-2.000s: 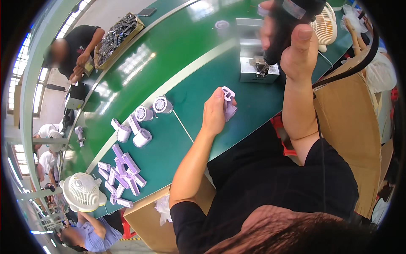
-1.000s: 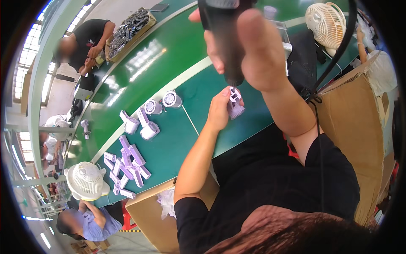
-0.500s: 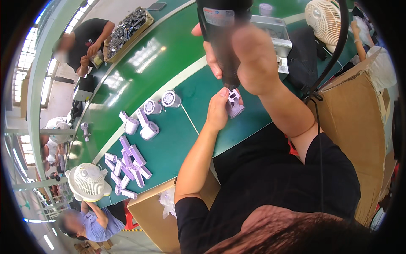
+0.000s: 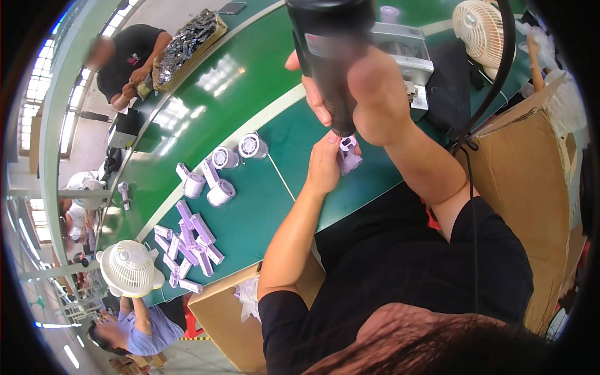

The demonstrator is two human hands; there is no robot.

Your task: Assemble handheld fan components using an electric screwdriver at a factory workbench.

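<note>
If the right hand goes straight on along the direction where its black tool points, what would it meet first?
Probably the lilac part in the left hand; the black tool appears to end at its upper side, though depth leaves contact unclear.

A white fan (image 4: 130, 265) stands at left, a cream fan (image 4: 479, 32) at upper right.
</note>
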